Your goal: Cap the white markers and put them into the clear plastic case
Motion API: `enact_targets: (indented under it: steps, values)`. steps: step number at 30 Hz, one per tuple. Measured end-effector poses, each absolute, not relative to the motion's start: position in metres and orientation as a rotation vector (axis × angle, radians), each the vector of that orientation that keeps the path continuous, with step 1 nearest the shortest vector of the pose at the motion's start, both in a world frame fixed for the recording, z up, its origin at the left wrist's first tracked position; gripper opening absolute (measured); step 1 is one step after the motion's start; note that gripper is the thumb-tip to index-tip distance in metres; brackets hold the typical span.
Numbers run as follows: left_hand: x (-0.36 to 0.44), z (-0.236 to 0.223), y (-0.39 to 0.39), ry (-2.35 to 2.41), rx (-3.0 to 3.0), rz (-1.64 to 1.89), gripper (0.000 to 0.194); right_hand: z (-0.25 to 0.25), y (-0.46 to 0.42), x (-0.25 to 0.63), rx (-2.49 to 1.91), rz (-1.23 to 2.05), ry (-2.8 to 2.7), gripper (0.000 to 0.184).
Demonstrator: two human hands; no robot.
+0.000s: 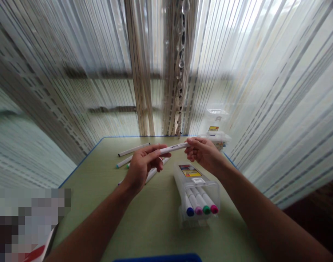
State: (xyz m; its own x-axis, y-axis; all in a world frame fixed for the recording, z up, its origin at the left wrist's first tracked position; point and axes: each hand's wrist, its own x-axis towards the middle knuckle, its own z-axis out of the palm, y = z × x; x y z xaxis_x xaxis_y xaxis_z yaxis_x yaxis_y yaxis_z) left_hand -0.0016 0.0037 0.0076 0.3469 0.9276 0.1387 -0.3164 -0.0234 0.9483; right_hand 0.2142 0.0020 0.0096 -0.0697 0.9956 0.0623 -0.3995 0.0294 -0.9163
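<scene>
A person's left hand (140, 165) and right hand (204, 151) pinch a white marker (174, 147) near its opposite ends above the worktop (144, 225), beyond a clear case (179, 185) (four coloured caps (198, 210) face the person). Light, even finger pressure at both ends should keep it steady.

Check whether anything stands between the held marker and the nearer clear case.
Besides the left hand and right hand holding it, nothing visible stands between the white marker and the nearer clear case; loose markers lie to its left.
</scene>
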Motion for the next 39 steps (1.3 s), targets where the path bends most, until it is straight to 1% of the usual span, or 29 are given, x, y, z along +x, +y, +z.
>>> enact_targets:
  steps: [8, 17, 22, 28, 35, 39]
  values:
    - [-0.0002, 0.0060, 0.0040, 0.721, 1.227, 1.152, 0.035, 0.0075, 0.0015, 0.2142, -0.799, 1.357, -1.062, 0.029]
    - [0.0009, 0.0071, 0.0028, 0.840, 1.425, 1.183, 0.033, 0.0081, 0.0011, 0.2138, -0.780, 1.352, -1.142, 0.026]
    - [0.0010, 0.0057, 0.0026, 0.866, 1.515, 1.179, 0.035, 0.0103, -0.0020, 0.2117, -0.778, 1.377, -1.192, 0.029]
    - [0.0025, 0.0029, 0.0050, 0.809, 1.498, 1.198, 0.037, 0.0108, -0.0026, 0.2118, -0.769, 1.389, -1.194, 0.029]
    - [0.0002, 0.0040, 0.0023, 0.809, 1.484, 1.260, 0.035, 0.0081, 0.0000, 0.2174, -0.825, 1.343, -1.282, 0.030]
    - [-0.0003, 0.0043, 0.0014, 0.783, 1.453, 1.298, 0.033, 0.0058, 0.0018, 0.2194, -0.825, 1.375, -1.313, 0.029]
